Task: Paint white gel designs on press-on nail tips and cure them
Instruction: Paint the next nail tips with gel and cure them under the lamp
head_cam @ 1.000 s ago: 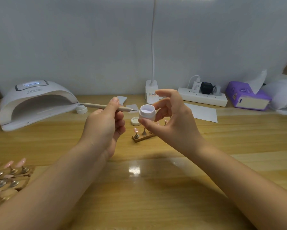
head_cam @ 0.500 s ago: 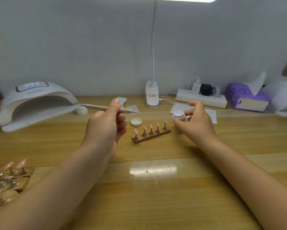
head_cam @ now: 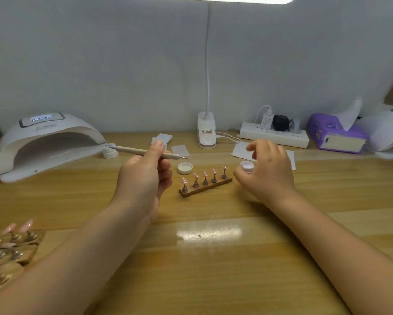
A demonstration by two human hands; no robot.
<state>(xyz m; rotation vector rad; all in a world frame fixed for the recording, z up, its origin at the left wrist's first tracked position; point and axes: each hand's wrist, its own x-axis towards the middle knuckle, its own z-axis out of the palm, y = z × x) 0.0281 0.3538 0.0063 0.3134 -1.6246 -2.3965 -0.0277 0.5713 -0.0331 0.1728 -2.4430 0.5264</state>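
Table (head_cam: 213, 258) — gel pot (head_cam: 247, 166) lowered, right hand (head_cam: 267, 171) loosening.

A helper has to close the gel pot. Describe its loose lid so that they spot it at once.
Start at the wooden nail stand mid-table. Just behind its left end lies the lid, a small white cap, open side up. Unlike the pot by the right hand, it is shallow.

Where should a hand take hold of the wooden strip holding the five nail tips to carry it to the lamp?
By the two short ends of the wooden strip, pinched low from the sides; the five pink nail tips stand upright along its top, so a grasp from above would likely touch them.
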